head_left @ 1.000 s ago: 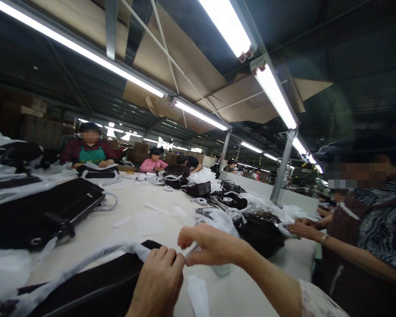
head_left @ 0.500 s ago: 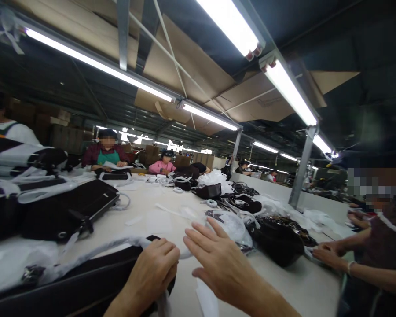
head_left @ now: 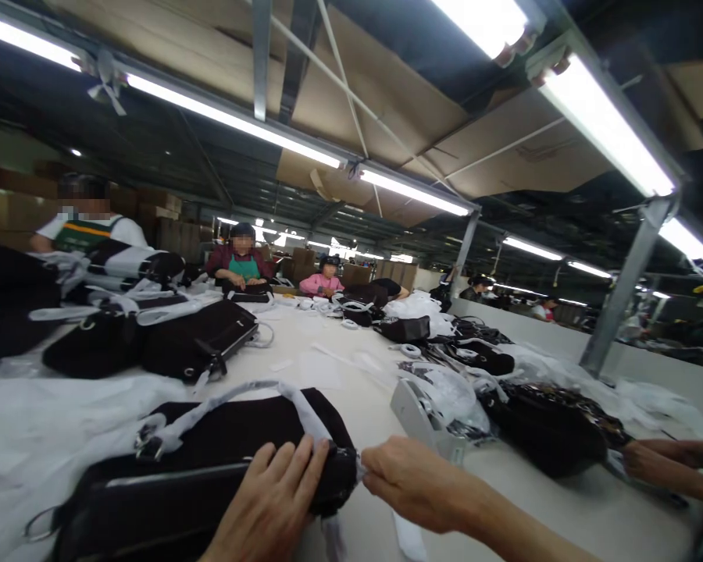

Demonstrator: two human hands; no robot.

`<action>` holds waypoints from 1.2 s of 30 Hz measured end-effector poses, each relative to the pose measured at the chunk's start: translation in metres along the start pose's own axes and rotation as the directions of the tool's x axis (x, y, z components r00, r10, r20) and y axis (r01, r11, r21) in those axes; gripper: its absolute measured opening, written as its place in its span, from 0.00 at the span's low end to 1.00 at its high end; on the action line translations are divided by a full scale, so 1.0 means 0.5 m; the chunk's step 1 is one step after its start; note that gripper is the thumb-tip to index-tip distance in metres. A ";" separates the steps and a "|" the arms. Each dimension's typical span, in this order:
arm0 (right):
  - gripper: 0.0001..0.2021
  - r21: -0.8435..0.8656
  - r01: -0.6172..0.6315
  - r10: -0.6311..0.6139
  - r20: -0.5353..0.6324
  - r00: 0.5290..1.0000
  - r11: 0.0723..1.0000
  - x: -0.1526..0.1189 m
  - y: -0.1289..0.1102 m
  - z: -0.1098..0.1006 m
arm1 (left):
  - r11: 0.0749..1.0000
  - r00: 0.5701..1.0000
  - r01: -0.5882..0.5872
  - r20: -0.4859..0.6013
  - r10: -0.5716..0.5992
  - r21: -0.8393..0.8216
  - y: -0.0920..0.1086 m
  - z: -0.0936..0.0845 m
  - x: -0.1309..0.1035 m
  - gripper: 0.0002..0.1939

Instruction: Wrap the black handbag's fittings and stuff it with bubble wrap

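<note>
A black handbag point(head_left: 234, 421) lies in front of me, its handle point(head_left: 240, 390) wrapped in pale protective film. My left hand point(head_left: 278, 496) lies across the bag's near edge, palm down, with the fingers stretched out and slightly apart. At the bag's right end my right hand point(head_left: 407, 478) is closed in a pinch. A bit of whitish material shows at its fingertips, too small and hidden to name. Beneath that end a strip of clear film hangs down. Just beyond my right hand stands a grey open-topped box point(head_left: 415, 417).
More black bags point(head_left: 199, 339) are stacked at the left, beside crumpled white wrapping point(head_left: 82, 421). On the right are a clear plastic bag point(head_left: 451, 394), a dark bag point(head_left: 554, 429) and a co-worker's hands point(head_left: 650, 464). Other people sit across the table point(head_left: 293, 336).
The view has swung left. My right hand, earlier open with fingers spread, has closed at the bag's end. My left hand has gone from curled to flat on the bag. The grey box now shows.
</note>
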State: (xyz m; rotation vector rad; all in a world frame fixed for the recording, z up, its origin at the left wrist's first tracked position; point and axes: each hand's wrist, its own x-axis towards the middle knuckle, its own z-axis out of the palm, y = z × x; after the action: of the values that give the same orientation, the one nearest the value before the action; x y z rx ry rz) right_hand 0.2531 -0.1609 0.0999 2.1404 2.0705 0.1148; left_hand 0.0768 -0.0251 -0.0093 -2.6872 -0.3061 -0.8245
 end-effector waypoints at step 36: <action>0.27 0.983 -0.082 0.550 -0.022 0.835 0.165 0.059 -0.162 0.363 | 0.957 0.933 -0.268 -0.276 0.230 -0.110 -0.009 0.099 -0.046 0.12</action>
State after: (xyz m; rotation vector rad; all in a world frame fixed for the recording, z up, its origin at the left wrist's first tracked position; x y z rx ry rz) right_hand 0.2047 -0.1404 -0.0938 3.5547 1.9643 -1.1842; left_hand 0.0818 -0.0057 -0.0601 -2.6290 0.1625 -1.1400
